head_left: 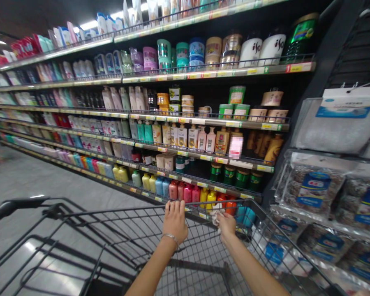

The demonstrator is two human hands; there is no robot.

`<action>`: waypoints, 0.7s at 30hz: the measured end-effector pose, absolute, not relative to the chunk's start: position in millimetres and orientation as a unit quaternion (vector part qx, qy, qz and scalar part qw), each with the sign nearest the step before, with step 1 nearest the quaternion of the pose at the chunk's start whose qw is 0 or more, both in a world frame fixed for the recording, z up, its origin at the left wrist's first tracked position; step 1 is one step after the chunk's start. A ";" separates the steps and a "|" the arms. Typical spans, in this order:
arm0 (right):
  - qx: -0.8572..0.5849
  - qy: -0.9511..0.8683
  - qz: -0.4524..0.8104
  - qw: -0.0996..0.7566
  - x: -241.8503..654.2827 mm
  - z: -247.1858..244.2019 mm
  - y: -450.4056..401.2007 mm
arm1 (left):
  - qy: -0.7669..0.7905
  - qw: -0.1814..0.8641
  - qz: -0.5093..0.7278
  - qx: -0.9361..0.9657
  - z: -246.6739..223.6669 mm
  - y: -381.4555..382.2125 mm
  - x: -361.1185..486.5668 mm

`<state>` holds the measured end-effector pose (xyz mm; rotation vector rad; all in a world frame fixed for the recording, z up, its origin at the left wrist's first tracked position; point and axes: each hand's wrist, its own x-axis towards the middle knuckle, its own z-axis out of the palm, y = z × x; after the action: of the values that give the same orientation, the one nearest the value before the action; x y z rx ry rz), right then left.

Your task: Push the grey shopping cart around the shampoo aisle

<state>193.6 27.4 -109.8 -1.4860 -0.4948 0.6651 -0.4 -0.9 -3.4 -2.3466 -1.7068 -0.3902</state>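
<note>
Fingers (174, 206) of the left hand (175, 225) lie close together, bent over the top rim of the shopping cart (117, 211), on its side facing the shelves (205, 121); the hooked hold seems to suit so thin a bar, though where the tips end is hidden. Farther right along the cart's rim, the right hand (227, 226) has its thumb and fingers drawn narrow around a crumpled white tissue (216, 218), probably because a pinch is enough for something soft and light. Whether the tissue presses on the metal, I cannot tell. A bracelet (170, 235) circles the left wrist, above the cart's mesh.

Beyond the cart, coloured bottles (188, 192) fill the bottom level, partly crossed by its wires, with pump bottles (166, 134) higher up. Low wire guards edge the levels, presumably to stop stock sliding off. Right of the cart, silvery hanging packs (314, 185) crowd its corner and leave little room; grey floor (80, 187) stretches to its left. The cart's own wall stands between the forearms and the lowest level
</note>
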 end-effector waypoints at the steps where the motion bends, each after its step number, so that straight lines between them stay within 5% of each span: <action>1: -0.655 -0.206 0.298 0.663 192.3 -111.2 28.5 | -0.579 0.109 -0.132 -0.797 -4.2 -0.5 -0.7; 9: -0.670 -0.160 0.275 0.671 190.9 -117.4 19.6 | -0.573 0.119 -0.128 -0.801 -9.6 0.8 -4.0; 21: -0.751 -0.246 0.218 0.572 211.3 -123.8 11.1 | -0.571 0.120 -0.133 -0.801 -10.2 0.8 -2.2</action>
<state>211.3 11.1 -123.8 -1.7623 -0.5767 0.5111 -2.2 0.8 -10.2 -2.3420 -1.6677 -0.3893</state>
